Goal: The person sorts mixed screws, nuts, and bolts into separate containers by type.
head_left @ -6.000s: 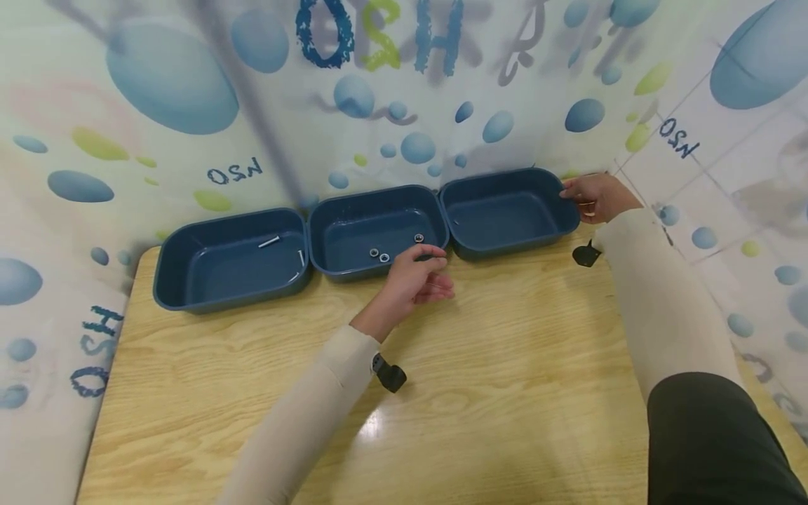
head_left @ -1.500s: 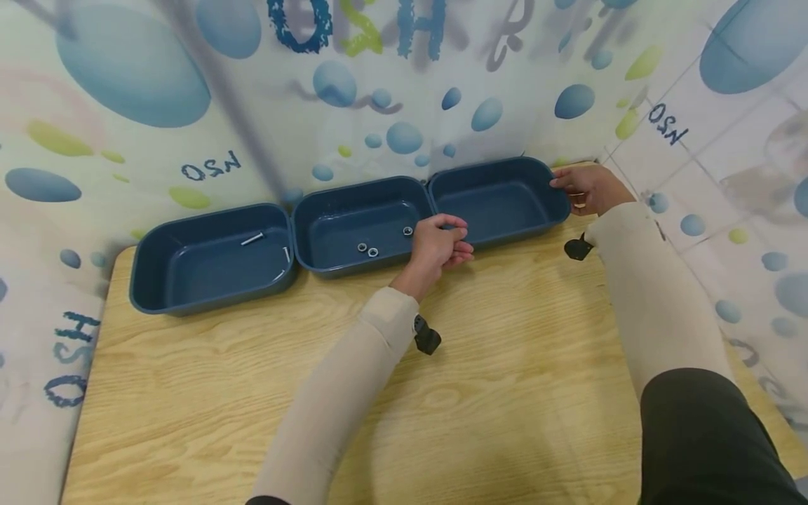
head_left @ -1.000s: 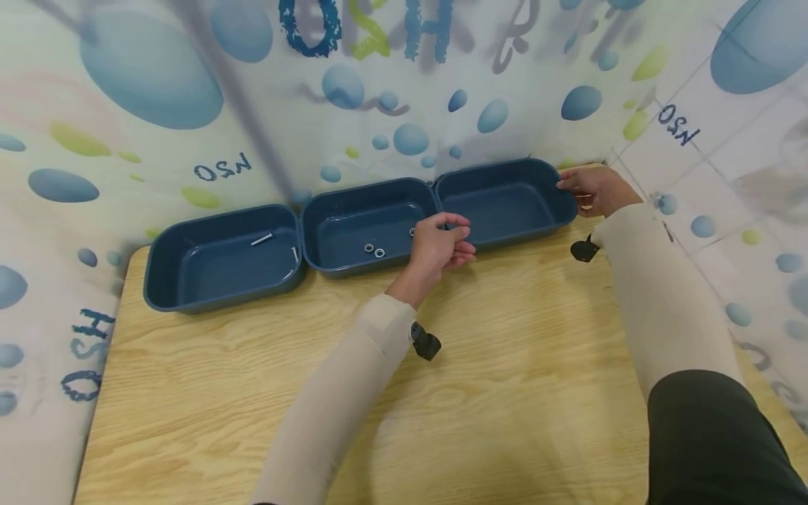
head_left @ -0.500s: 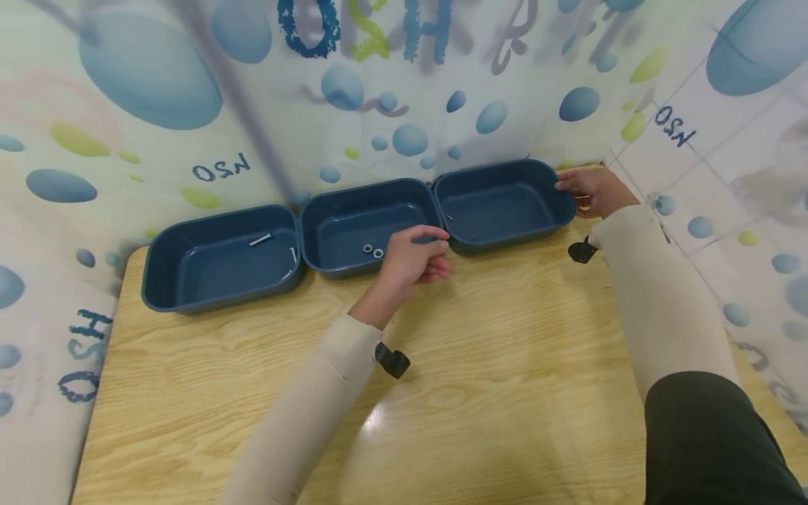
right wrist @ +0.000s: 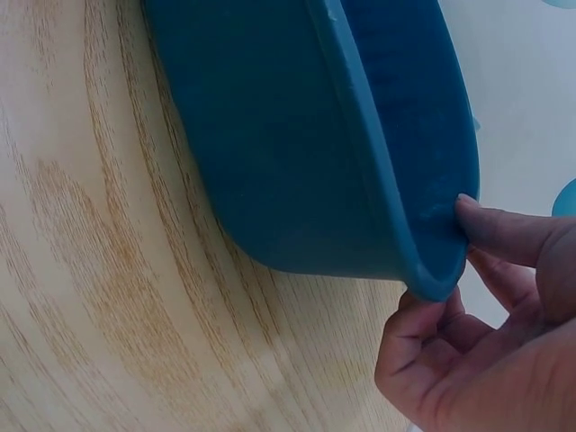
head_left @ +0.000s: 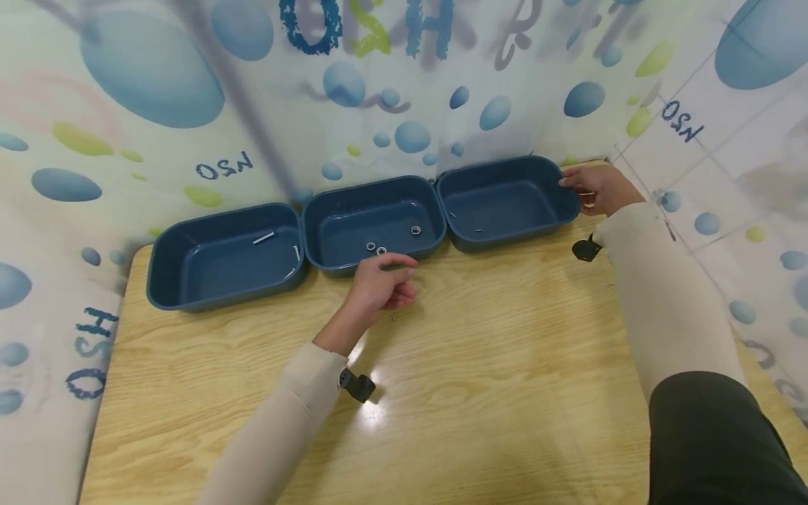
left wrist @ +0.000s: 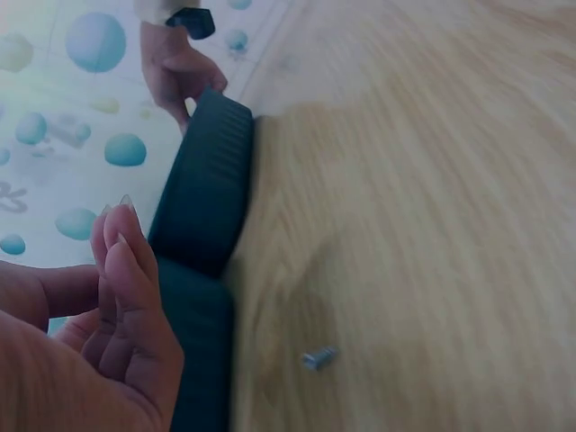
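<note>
My left hand (head_left: 381,284) hovers at the front edge of the middle blue bin (head_left: 341,203), its fingers loosely bent and nothing visible between them. Just below it, a small screw (left wrist: 319,358) shows against the wooden table in the left wrist view; in the head view it is a tiny speck (head_left: 394,318). At the far right, my right hand (head_left: 596,188) pinches the end rim of the right blue bin (right wrist: 297,153), thumb inside and fingers underneath. Two tiny metal pieces lie in that bin, one a thin sliver (head_left: 478,230).
The left blue bin (head_left: 221,273) holds a long bolt (head_left: 263,238) and a shorter one (head_left: 297,253). Inside the middle bin are three nuts, one of them a nut (head_left: 416,230) near its right end. All three bins line up against the patterned wall (head_left: 278,105) on the table (head_left: 473,393).
My left hand has drawn left and back from the front of the right bin. The small screw now shows below it. My right hand keeps its hold on the rim.
</note>
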`<state>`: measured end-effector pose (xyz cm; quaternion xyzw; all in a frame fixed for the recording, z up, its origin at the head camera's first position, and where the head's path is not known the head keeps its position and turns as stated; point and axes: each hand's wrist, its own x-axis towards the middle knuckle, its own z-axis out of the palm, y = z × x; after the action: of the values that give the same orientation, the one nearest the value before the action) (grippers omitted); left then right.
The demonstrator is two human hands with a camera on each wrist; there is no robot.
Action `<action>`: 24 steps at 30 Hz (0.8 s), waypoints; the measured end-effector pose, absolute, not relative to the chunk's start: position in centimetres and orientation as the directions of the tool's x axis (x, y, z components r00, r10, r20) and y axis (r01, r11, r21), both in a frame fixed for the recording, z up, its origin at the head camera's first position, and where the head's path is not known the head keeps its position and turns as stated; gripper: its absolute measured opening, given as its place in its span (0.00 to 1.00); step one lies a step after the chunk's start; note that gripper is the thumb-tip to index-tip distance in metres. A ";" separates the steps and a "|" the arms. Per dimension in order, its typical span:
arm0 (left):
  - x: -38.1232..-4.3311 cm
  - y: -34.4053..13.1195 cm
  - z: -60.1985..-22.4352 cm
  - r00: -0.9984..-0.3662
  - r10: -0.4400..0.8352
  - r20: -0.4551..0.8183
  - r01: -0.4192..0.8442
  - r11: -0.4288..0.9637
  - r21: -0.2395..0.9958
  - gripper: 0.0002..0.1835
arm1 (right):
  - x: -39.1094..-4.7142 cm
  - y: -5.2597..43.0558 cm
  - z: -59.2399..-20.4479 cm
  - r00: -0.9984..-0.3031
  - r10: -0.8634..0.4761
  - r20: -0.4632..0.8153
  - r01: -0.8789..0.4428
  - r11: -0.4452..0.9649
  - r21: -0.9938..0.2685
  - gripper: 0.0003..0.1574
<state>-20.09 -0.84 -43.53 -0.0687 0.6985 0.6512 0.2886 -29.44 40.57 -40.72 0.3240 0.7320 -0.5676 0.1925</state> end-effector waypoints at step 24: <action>-17.8 -4.9 -48.4 -0.752 0.310 -0.582 -0.508 0.290 0.811 0.14 | -29.5 40.6 -40.9 -0.723 0.248 -0.645 0.685 0.140 -0.715 0.13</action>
<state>-17.75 -4.94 -48.44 -0.0682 0.7251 0.5918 0.3455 -29.54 40.61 -40.94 0.3195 0.7304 -0.5728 0.1908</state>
